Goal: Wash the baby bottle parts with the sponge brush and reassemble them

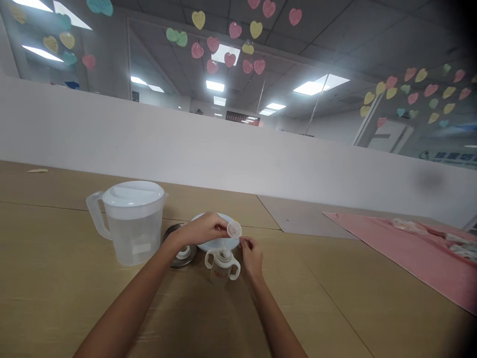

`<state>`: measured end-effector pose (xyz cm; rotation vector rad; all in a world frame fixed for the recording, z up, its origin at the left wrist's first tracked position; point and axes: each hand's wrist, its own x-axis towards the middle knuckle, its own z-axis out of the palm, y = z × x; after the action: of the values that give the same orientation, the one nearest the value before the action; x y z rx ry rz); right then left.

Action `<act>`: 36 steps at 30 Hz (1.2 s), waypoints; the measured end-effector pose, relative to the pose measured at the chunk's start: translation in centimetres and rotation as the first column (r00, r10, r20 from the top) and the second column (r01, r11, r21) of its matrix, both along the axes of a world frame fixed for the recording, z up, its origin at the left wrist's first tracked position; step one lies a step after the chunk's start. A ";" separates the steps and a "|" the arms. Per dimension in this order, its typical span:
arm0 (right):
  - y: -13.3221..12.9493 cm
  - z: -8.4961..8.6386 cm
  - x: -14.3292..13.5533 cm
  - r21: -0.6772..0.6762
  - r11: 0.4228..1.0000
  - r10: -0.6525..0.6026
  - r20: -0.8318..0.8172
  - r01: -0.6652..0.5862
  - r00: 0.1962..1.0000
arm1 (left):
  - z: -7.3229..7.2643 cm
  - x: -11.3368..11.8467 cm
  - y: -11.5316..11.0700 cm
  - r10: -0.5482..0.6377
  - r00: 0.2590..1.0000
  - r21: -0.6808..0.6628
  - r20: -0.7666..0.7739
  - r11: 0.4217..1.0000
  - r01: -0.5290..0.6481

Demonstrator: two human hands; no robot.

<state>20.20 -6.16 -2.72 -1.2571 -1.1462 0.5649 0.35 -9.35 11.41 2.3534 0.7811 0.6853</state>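
Observation:
My left hand (pixel 208 228) reaches over from the left, its fingers closed on a small round translucent cap (pixel 234 229) turned on edge. Close to the cap's lower right rim, the fingertips of my right hand (pixel 252 256) are pinched together. Whether they grip the rim or something tiny I cannot make out. Just below both hands, a clear baby bottle (pixel 220 274) with two white handles stands upright, its top uncovered. Behind it lies a pale blue-white dish (pixel 212 245), partly hidden by my left hand. A round metal dish (pixel 192 256) with a white ring (pixel 183 253) sits left of the bottle.
A large clear pitcher (pixel 134 236) with a white lid stands at the left. On the right, a pink cloth (pixel 387 248) carries several clear plastic-wrapped items (pixel 410 226). A low white wall (pixel 223 154) runs behind the brown table (pixel 316 308).

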 end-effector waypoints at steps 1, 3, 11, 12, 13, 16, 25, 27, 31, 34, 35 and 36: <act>0.0 0.0 0.0 0.001 1.000 0.001 0.003 -0.001 1.000 | 0.1 -0.1 0.0 0.005 1.000 0.005 0.001 1.000 -0.005; -0.1 0.0 0.0 0.006 1.000 -0.002 0.009 0.002 1.000 | 0.2 -0.1 -0.1 0.014 1.000 0.014 0.015 1.000 -0.014; -0.5 0.5 -0.2 -0.001 1.000 -0.020 0.038 0.020 0.999 | -0.8 -0.2 0.5 -0.151 0.976 -0.043 -0.159 0.988 0.146; -0.5 0.5 -0.2 -0.001 1.000 -0.025 0.033 0.025 0.999 | -1.0 -0.3 0.7 -0.148 0.971 -0.041 -0.189 0.989 0.143; -0.5 0.6 -0.2 -0.003 1.000 -0.029 0.027 0.029 0.999 | -1.2 -0.6 0.9 -0.106 0.970 -0.027 -0.219 0.994 0.102; -0.5 0.6 -0.2 -0.022 0.999 -0.039 -0.004 0.039 0.999 | -1.9 -1.5 1.6 0.192 0.925 0.045 -0.329 0.981 -0.188; -0.4 0.5 -0.1 0.044 0.998 -0.047 0.012 0.046 0.999 | -3.0 -2.9 3.0 0.491 0.539 0.088 -0.685 0.790 -0.607; -0.5 0.6 0.0 0.043 0.997 -0.064 0.043 0.062 0.997 | -3.5 -2.7 3.3 0.499 0.517 0.088 -0.696 0.773 -0.628; -0.7 0.8 0.1 0.022 0.995 -0.097 0.061 0.096 0.993 | -3.7 -2.4 3.4 0.510 0.480 0.114 -0.714 0.761 -0.639; -0.8 1.3 0.0 0.020 0.991 -0.135 0.044 0.134 0.990 | -2.5 -2.7 2.6 0.546 0.480 0.184 -0.686 0.769 -0.612; -1.0 1.5 0.0 0.037 0.988 -0.154 0.033 0.153 0.987 | -2.0 -2.9 2.1 0.561 0.481 0.211 -0.673 0.770 -0.603; -1.2 1.7 -0.1 0.066 0.982 -0.179 0.019 0.177 0.984 | -1.3 -3.0 1.4 0.578 0.485 0.240 -0.656 0.769 -0.592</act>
<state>20.09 -7.40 -0.98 -1.2990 -1.0516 0.3769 -2.64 -7.94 10.10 2.2838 1.9979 -0.0557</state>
